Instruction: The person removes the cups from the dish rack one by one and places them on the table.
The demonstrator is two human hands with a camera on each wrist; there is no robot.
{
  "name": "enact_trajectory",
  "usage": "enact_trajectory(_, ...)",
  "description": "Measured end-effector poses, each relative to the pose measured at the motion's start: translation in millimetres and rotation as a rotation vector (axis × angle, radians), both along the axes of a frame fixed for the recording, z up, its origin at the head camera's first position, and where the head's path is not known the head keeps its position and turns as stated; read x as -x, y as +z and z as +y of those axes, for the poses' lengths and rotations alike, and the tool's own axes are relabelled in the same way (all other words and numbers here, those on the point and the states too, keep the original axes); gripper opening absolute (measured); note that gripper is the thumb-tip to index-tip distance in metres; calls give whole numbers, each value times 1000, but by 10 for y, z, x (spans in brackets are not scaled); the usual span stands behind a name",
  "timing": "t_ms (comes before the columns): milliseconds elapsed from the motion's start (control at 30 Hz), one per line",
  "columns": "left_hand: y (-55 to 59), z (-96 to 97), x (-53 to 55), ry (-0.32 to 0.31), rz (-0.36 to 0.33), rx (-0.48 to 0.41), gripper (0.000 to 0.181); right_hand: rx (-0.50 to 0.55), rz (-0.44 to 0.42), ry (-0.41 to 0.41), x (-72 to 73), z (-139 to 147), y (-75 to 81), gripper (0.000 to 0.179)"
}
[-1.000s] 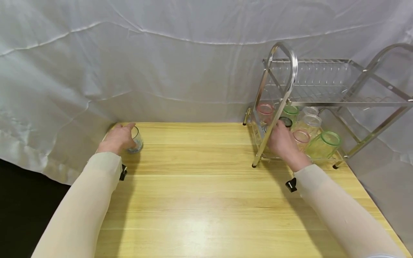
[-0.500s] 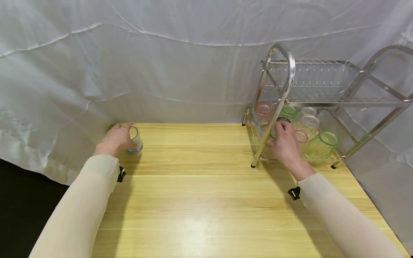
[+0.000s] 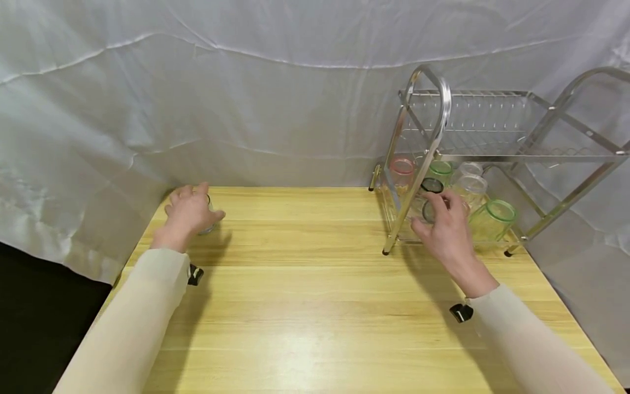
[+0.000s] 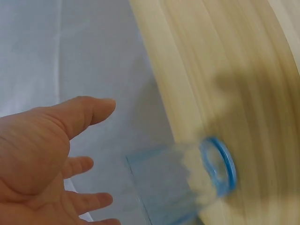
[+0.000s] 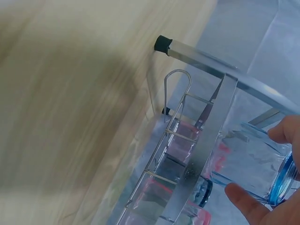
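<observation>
Loosely spread, the left hand (image 3: pixel 188 214) is beside a glass (image 4: pixel 176 185)

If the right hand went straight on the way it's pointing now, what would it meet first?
Most likely the clear glass just ahead of the right hand, in the lower level of the metal rack. How much gap is left, if any, is hard to judge.

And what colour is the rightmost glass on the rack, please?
That glass is green, clearest in the head view.
</observation>
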State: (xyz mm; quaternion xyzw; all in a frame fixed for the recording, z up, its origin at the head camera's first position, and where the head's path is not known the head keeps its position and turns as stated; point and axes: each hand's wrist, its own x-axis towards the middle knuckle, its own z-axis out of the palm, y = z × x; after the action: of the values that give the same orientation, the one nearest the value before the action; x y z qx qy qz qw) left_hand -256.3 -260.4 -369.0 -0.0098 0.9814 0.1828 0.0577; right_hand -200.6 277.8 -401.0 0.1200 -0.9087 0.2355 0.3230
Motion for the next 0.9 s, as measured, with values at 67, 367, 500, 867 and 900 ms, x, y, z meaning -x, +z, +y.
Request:
enact_trajectory(67, 5, 89, -36, -2, 30, -16, 94, -11, 21, 3, -54, 6, -4, 51)
enact_trajectory(367, -57, 451, -206, -29, 120, -146, 88, -75, 118, 60, -245, 36, 9, 50)
enact_trajectory(500, -112, 588, -289, -47, 110, -215, 86, -68, 133, 78, -326, 17, 1, 49)
enact_trajectory(867, -238, 935, -551, -102, 73, -321, 79, -127, 26, 42, -644, -133, -2, 52)
enact_trajectory(900, -246, 957, -567, -108, 71, -328, 78, -133, 18, 56, -660, -161, 2, 52)
